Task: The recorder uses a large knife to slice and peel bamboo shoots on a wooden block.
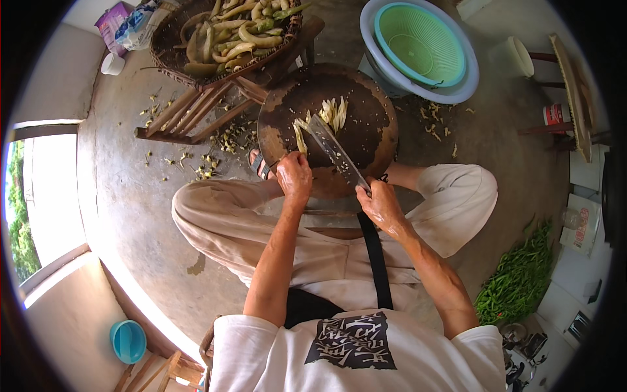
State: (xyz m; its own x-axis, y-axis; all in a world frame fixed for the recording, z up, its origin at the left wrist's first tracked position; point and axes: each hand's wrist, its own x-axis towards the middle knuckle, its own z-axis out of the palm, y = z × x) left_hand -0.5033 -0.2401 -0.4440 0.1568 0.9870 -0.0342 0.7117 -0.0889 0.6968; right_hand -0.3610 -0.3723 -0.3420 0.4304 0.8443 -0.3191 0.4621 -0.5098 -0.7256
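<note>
A round, worn wooden chopping board (369, 124) stands between my knees, dotted with small pale seeds. My right hand (380, 204) is wrapped around the handle of a long cleaver (339, 157), whose blade slants up and left across the board. Beside the blade tip lies a bunch of cut pale-yellow pepper pieces (335, 114). At the board's near left edge my left hand (295, 175) is closed, its fingers pinching the lower end of a pale pepper strip (300, 140). The fingertips are partly hidden by the hand itself.
A woven basket (196, 80) of long pale-green peppers (241, 39) rests on a wooden chair at far left. Far right, a green colander (418, 42) sits inside a pale-blue basin (460, 85). Pepper scraps (209, 163) litter the floor; green chillies (519, 277) are heaped at right.
</note>
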